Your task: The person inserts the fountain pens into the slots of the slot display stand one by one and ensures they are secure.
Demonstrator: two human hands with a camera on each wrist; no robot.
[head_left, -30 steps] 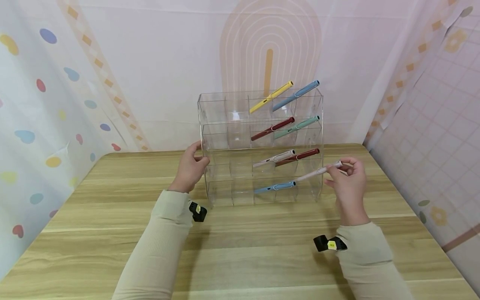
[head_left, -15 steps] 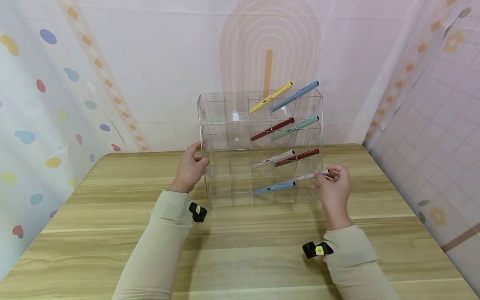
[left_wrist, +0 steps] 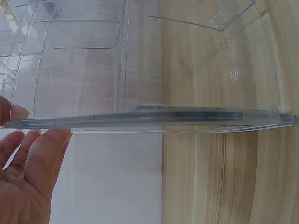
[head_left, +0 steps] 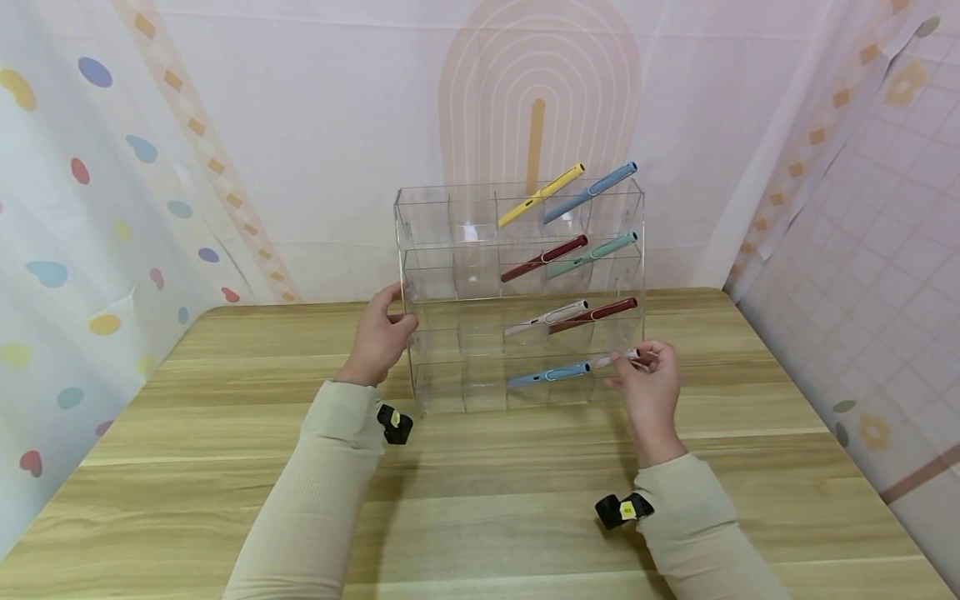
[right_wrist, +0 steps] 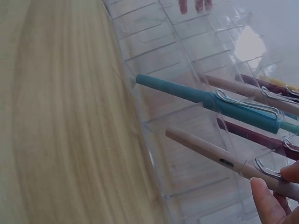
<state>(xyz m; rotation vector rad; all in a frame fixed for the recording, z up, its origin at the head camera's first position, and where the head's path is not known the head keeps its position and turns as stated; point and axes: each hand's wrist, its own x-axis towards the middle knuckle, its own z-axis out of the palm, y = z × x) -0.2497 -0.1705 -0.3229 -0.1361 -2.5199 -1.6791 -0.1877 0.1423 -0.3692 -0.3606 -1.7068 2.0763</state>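
Note:
A clear acrylic pen rack (head_left: 480,298) with four tiers stands on the table. My left hand (head_left: 378,335) grips its left side panel, thumb inside and fingers outside, as the left wrist view shows around the panel edge (left_wrist: 154,119). With my right hand (head_left: 651,393) I pinch a pale pink pen (right_wrist: 205,151) near its clip, at the capped end. Its far end lies over the right part of the bottom tier, just right of a blue pen (head_left: 551,374). In the right wrist view the pen slants inside the rack, my fingertips (right_wrist: 264,198) around its cap.
Above sit a pale pen (head_left: 551,317) and a dark red pen (head_left: 596,315), then another dark red pen (head_left: 545,259) and a green pen (head_left: 594,255). Yellow (head_left: 542,196) and blue pens (head_left: 592,193) top the rack. A patterned curtain (head_left: 337,125) hangs behind the wooden table (head_left: 480,517).
My right hand has moved left and slightly down, bringing the pale pink pen further into the bottom tier. The left hand stays on the rack's side.

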